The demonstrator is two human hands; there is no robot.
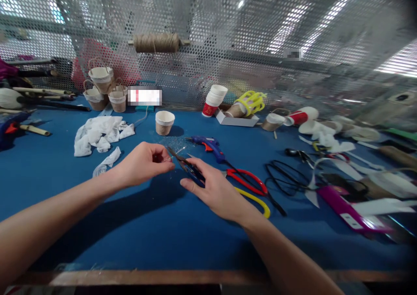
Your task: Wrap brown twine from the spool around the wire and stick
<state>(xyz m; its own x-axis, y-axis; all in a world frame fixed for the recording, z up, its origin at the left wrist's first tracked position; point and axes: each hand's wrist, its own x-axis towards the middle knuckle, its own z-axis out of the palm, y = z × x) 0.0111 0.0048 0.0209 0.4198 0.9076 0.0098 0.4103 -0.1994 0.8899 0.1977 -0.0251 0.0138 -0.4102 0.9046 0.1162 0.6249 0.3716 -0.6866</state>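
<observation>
My left hand [143, 162] is closed in a pinch on a thin shiny wire [180, 151], whose free end points to the right. In my right hand [216, 190] are dark pliers with blue handles [192, 170]. Their jaws lie across the wire, just right of my left fingertips; whether they bite on it I cannot tell. A blue glue gun [211, 146] rests on the table just beyond my right hand. Behind my hands stands a small cup wrapped in brown twine with a white lace rim [164, 123].
Scissors with red and yellow handles [250, 182] lie beside my right hand. Crumpled white lace [97, 132] is at the left. Several twine-wrapped baskets [100, 88], a stack of paper cups [215, 99] and a twine spool [156, 43] are at the back. Cables and scraps crowd the right.
</observation>
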